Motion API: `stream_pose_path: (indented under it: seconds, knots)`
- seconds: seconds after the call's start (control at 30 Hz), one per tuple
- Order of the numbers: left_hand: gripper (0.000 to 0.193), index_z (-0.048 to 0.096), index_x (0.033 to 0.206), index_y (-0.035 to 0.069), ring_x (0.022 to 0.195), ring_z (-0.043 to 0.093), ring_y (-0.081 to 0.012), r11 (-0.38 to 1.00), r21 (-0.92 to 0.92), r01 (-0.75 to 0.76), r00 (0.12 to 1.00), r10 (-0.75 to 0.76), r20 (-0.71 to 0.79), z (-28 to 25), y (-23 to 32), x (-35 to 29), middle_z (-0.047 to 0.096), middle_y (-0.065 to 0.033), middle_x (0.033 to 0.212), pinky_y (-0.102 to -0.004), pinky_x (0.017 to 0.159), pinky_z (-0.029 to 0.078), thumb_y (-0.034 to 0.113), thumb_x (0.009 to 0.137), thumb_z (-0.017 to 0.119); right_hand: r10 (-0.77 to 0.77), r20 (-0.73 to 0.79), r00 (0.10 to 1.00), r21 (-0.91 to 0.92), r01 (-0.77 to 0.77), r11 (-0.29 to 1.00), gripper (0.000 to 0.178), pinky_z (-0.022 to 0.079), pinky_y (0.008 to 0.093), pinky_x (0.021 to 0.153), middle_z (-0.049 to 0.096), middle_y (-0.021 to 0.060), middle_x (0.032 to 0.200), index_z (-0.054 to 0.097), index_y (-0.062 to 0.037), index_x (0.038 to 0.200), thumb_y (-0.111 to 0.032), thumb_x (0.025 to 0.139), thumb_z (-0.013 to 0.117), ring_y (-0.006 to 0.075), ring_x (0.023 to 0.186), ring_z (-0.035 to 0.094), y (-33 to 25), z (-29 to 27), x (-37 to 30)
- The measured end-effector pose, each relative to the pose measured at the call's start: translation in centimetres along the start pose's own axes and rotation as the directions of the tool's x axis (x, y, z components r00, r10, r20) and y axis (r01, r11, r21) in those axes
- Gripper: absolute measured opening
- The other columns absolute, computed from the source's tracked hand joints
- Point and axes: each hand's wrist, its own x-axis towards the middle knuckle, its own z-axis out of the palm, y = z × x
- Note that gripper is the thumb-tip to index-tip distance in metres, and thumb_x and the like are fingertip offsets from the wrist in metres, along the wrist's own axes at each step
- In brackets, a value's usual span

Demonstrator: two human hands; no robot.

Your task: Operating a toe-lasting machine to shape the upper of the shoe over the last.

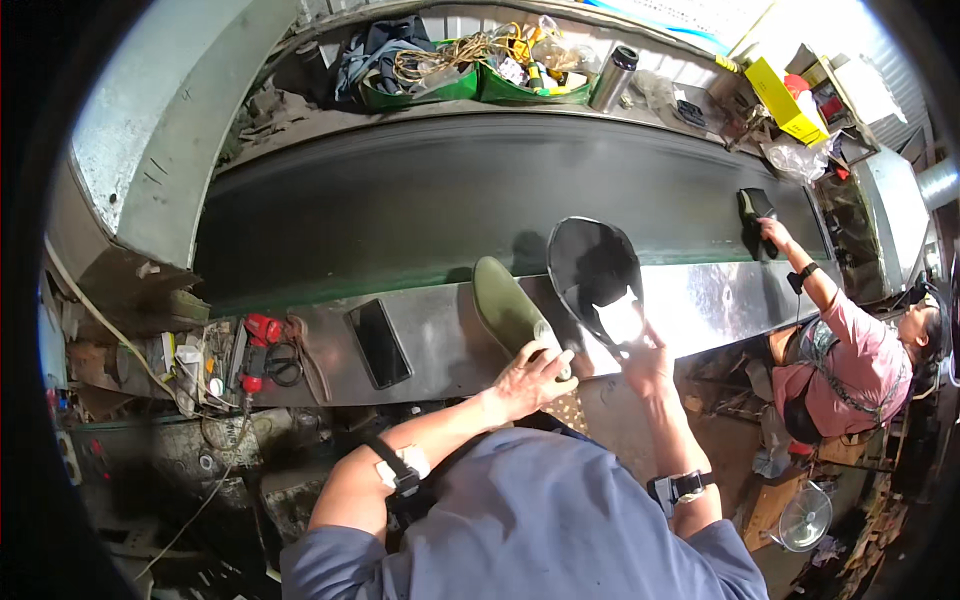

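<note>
My left hand (532,384) is closed around the near end of an olive-green shoe last (505,302), whose rounded toe points away over the metal ledge. Just right of it, my right hand (648,362) grips the near edge of a black, hollow shoe upper (590,262). A bright white patch (619,318) shows inside the upper's lower part. The upper is tilted so that its wide opening faces up. Last and upper are side by side, apart from each other. My right fingers are partly hidden by the upper and glare.
A dark conveyor belt (400,205) runs beyond the metal ledge (440,360). On the ledge lie a phone (379,344) and a red tool (260,345). Green bins (425,92) and a steel flask (615,78) stand behind. At right, a co-worker (850,350) holds a dark shoe (757,222) over the belt.
</note>
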Motion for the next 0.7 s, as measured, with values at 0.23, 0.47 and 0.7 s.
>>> stream_pose_path:
  seconds: [0.23,0.47,0.7]
  knots:
    - [0.053,0.067,0.111,0.005,0.102,0.065,-0.0221,-0.711,-0.683,-0.168,0.384,-0.685,0.619,-0.3,-7.3,2.1,0.071,-0.0075,0.109,-0.0389,0.100,0.048,0.055,0.102,0.050,-0.226,0.530,0.818,-0.751,0.576,0.322,0.029,0.053,0.0386,0.082,0.070,0.0086,0.097,0.070,-0.0043,0.116,-0.014,0.089,0.075,0.0228,0.090,0.067,-0.2,0.7,-7.3]
    - [0.028,0.075,0.102,0.001,0.087,0.072,-0.0225,-0.350,-0.590,0.728,-0.047,-0.883,0.466,1.8,-15.7,0.8,0.075,-0.0104,0.094,-0.0394,0.081,0.056,0.026,0.089,0.075,-0.442,0.837,0.323,-0.459,0.854,-0.246,0.060,0.047,0.0470,0.106,0.054,0.0215,0.134,0.065,-0.0058,0.124,-0.006,0.069,0.087,0.0405,0.124,0.053,10.0,1.6,-5.1]
    - [0.032,0.077,0.094,0.008,0.092,0.072,-0.0355,-0.111,-0.263,0.958,-0.074,-0.986,0.146,4.2,-14.5,0.8,0.075,-0.0153,0.093,-0.0448,0.082,0.054,0.039,0.091,0.068,-0.288,0.631,0.720,-0.649,0.694,0.313,0.105,0.036,0.0404,0.114,0.040,0.0258,0.151,0.031,0.0040,0.153,-0.021,0.072,0.092,0.0319,0.141,0.042,11.2,1.1,-2.2]
